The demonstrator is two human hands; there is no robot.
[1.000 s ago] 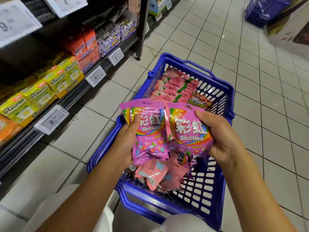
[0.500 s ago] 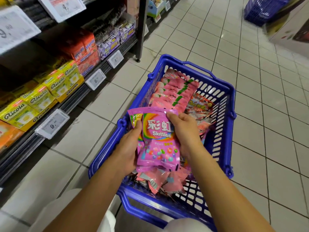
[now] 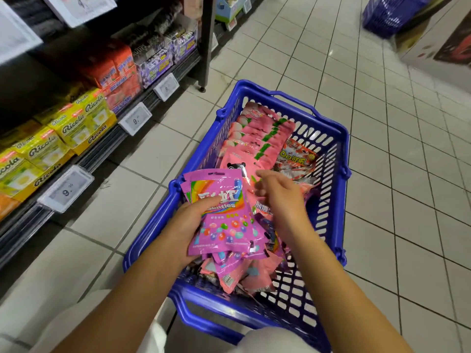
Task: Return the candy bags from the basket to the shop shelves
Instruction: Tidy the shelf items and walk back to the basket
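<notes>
A blue plastic basket [image 3: 328, 200] stands on the tiled floor, filled with candy bags. My left hand [image 3: 186, 225] grips a stack of purple Skittles bags [image 3: 224, 225] over the basket's near left side, thumb on the top bag. My right hand [image 3: 283, 197] hovers just right of the stack with fingers loosely spread, holding nothing. Pink peach-candy bags [image 3: 257, 138] lie in a row at the basket's far left, an orange-red bag [image 3: 297, 159] beside them. More pink bags [image 3: 237, 276] lie under the stack.
Shop shelves run along the left with yellow Ricola boxes [image 3: 63, 133], orange boxes [image 3: 112, 70], purple boxes [image 3: 163, 57] and price tags [image 3: 66, 188]. A second blue basket [image 3: 390, 14] and a display box [image 3: 438, 42] stand at the far right. My knees show below.
The two batches of Skittles bags were brought together into one stack in my left hand. My right hand has let go and moved off to the right.
</notes>
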